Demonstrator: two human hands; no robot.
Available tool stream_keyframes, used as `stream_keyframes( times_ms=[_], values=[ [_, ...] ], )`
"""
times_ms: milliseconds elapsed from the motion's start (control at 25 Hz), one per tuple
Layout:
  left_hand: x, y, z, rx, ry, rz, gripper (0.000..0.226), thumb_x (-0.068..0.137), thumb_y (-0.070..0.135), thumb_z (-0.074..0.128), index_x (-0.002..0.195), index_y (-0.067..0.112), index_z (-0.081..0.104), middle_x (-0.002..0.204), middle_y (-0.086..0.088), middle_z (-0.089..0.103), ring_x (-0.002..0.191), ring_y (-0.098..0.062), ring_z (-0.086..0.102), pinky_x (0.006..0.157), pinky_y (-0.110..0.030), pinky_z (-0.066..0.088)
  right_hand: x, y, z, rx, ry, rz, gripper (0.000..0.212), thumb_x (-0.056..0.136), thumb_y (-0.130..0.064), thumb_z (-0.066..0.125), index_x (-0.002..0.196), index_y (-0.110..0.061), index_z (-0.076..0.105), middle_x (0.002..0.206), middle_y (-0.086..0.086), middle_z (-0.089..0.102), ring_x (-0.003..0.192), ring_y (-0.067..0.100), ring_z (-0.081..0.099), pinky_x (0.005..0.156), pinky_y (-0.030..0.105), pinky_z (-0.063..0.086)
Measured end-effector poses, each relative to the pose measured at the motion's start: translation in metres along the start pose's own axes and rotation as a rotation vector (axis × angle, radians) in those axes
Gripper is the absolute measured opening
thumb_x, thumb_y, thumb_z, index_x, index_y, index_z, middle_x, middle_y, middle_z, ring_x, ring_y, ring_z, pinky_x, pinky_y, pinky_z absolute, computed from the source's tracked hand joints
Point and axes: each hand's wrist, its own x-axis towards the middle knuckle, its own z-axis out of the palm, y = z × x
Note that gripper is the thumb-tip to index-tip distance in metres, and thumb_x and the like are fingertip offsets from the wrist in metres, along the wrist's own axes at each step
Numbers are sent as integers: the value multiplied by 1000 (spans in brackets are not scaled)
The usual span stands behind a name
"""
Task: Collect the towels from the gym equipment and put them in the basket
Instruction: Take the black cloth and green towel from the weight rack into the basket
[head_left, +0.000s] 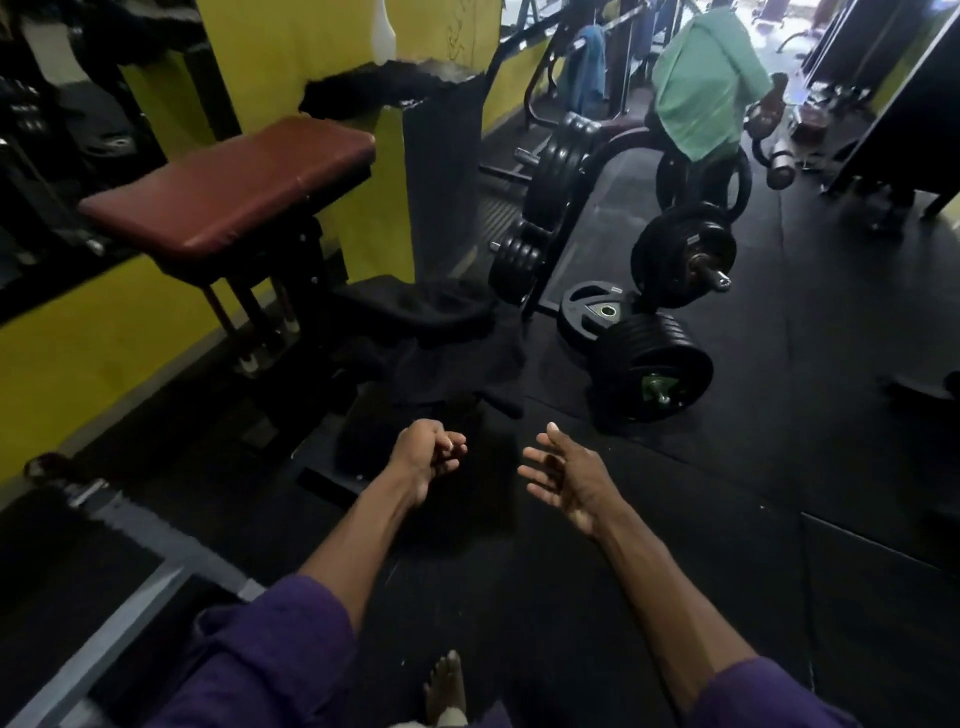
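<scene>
I see 2 hands: the left hand (426, 460) and the right hand (566, 475). There are 2 purple sleeves, the left sleeve (270, 660) and the right sleeve (769, 696), and 1 bare foot (445, 686). 2 bright towels hang far back: 1 green towel (701, 88) and 1 blue towel (587, 65). There is 1 red-brown padded seat (234, 182). 2 bars hold black weights: the near bar end (649, 374) and the far bar end (685, 254). 1 loose plate (589, 312) sits between them. 1 white bottle (383, 28) stands up high. The dark cloths are too dim to count.

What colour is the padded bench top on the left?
Maroon bench pad, seen in the head view.
</scene>
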Motion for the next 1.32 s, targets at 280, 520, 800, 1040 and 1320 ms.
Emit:
stream_keyframes(
  times_ms=[280,520,800,1040,1320],
  values=[
    [128,71,24,81,72,37,7,82,10,53,80,14,59,77,-2,62,70,-18,63,63,-29,49,126,-60,29,-47,-7,79,45,89,-51,61,119,-17,62,117,8,69,98,26,72,74,36,55],
    [229,111,36,347,281,159,12,82,20,56,92,14,61,91,-5,68,79,-18,65,71,-35,54,238,-113,40,-80,-55,114,44,89,-51,62,116,-17,64,116,8,70,98,27,72,74,37,54],
    [310,125,26,1539,245,488,110,70,63,67,151,11,15,161,-12,10,147,-30,10,118,-46,13,314,-146,52,-147,-65,201,43,91,-51,58,118,-18,63,115,6,70,101,27,70,81,39,54],
    [364,118,10,1852,15,315,149,49,71,76,149,22,-23,159,-7,-23,147,-36,-11,110,-67,5,337,-139,61,-165,52,272,40,93,-50,56,118,-20,65,113,5,72,100,25,71,85,39,55],
    [381,109,3,1780,14,383,120,70,56,73,151,31,-12,161,-10,5,120,-33,41,92,-46,43,351,-127,92,-77,180,278,39,91,-52,58,111,-19,68,107,4,75,96,24,73,83,38,56]
  ],
)
